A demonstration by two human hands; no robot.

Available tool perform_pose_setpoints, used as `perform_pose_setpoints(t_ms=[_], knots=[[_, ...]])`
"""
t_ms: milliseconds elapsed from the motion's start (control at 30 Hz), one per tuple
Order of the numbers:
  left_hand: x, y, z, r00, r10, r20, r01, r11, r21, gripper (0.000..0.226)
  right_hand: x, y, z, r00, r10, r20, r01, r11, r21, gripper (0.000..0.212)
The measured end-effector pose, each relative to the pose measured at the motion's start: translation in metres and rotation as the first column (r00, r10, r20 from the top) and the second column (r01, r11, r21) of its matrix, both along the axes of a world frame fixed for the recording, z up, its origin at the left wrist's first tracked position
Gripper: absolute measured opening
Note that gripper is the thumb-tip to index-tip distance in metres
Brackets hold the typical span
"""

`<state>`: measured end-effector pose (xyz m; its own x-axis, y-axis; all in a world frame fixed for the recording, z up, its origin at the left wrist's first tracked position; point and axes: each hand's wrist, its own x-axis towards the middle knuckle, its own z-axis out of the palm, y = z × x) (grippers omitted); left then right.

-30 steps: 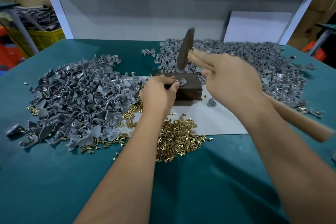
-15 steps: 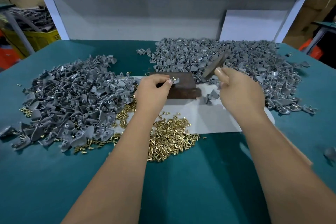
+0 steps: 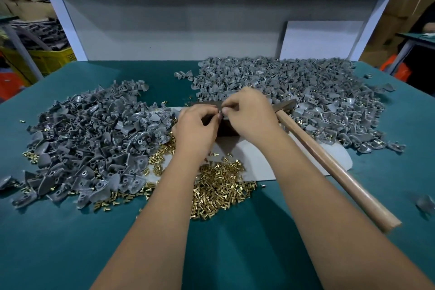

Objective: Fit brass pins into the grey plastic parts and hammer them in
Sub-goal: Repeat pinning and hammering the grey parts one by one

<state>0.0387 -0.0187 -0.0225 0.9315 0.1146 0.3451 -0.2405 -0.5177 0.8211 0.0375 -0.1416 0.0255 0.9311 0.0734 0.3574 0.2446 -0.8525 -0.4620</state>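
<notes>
Hammer (image 3: 329, 160) down since 0.5 s ago: was raised in R hand, now flat on teal bench (image 3: 70, 242), head beside dark block (image 3: 226, 128), wooden handle running from block toward near-right edge. R hand (image 3: 249, 115) off it, meeting L hand (image 3: 197, 125) over block; both pinch a small grey part (image 3: 220, 114), mostly hidden. Brass pins (image 3: 219, 186) heaped just near side of block, on white sheet (image 3: 259, 160). Grey part piles left (image 3: 89, 139) and far-right (image 3: 294, 92) of block. White frame, grey backboard (image 3: 164, 26) behind.
</notes>
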Motion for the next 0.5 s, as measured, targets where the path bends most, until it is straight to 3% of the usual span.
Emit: perform_pose_setpoints(t_ms=[167, 500], knots=[[-0.001, -0.001, 0.001, 0.999, 0.045, 0.030, -0.046, 0.998, 0.041, 0.011, 0.006, 0.001, -0.008, 0.999, -0.032, -0.030, 0.034, 0.997, 0.070, 0.009], [-0.003, -0.004, 0.004, 0.996, 0.089, 0.011, -0.090, 0.994, 0.058, 0.009, 0.002, 0.005, -0.024, 0.994, -0.058, 0.091, 0.033, 0.965, 0.260, 0.011]])
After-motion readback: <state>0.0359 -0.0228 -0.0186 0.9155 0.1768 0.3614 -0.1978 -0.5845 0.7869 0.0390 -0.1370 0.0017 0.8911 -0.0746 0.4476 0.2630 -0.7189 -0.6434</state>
